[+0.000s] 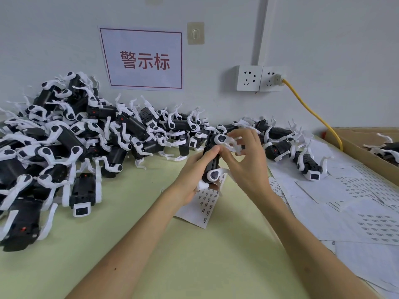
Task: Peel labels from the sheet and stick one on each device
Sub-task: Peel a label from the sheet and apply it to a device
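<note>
Holds one black-and-white device (212, 162) just above the middle of the worktop (194, 266), long axis pointing toward the far edge. Wraps the left grip (192, 175) round the black body from the left, thumb laid on its upper face. Meets it from the right with the right grip (246, 162): presses the thumb onto the same black face, touching the left thumb, and arches the fingers (235, 133) over the white legs at the device's far end. Cannot tell whether a label lies under the thumbs. Has the label sheet (205, 206) tucked beneath the left grip and the device, rows of small printed labels showing, near corner flat on the worktop; cannot tell whether pinched or merely lying there. Along the far edge and filling the left end: a heap of like devices (64, 137). Toward the right edge: loose sheets (345, 201) overlapping, a lone device (308, 167) lying on them, and an open cardboard box (356, 152) with more inside.
</note>
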